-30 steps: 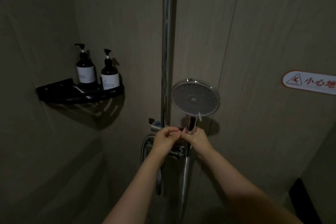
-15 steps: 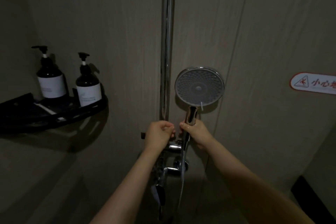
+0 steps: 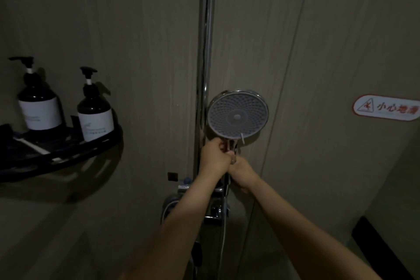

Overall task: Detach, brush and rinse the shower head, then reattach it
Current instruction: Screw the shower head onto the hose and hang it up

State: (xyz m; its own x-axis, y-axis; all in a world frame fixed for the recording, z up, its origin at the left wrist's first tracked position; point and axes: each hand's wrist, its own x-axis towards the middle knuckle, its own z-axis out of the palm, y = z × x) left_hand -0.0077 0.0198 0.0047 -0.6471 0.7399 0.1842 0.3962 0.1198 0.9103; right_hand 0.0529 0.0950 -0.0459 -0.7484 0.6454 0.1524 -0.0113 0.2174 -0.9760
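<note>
Just right of centre frame, the shower head (image 3: 237,117) faces the camera; the left hand (image 3: 214,158) curls round its handle just under the disc, the right hand (image 3: 241,171) grips lower – wet chrome could slip and drop onto the mixer valve (image 3: 214,210)

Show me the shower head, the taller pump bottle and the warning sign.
shower head (image 3: 237,117): head view, centre of its round spray face.
taller pump bottle (image 3: 39,110): head view, its white label.
warning sign (image 3: 386,108): head view, middle of the sticker.
</note>
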